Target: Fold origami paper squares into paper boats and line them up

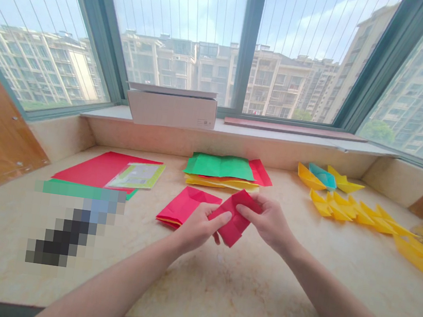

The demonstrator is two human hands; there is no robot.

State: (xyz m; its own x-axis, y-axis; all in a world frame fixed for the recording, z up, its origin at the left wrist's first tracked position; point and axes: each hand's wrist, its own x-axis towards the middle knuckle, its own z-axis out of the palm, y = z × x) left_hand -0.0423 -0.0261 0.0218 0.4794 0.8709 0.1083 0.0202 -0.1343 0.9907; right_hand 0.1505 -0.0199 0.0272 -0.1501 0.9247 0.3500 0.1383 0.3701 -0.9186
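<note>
Both hands hold one folded piece of red paper [234,230] above the counter, tilted, with creases across it. My left hand [203,224] pinches its left edge, thumb on top and fingers underneath. At the upper right edge, my right hand [268,219] grips it between thumb and fingers. Just behind my left hand lies a stack of folded red paper [185,204] with a yellow layer showing low in it. Farther back is a pile of creased sheets, a green sheet [220,166] on top, with red and yellow ones beneath.
Folded yellow paper boats [345,207] stand in a row at the right, with a blue boat [323,176] behind them. Flat red sheets [104,168] and a clear packet [137,176] lie at left. A white box [171,109] rests on the sill. A blurred patch hides something front left.
</note>
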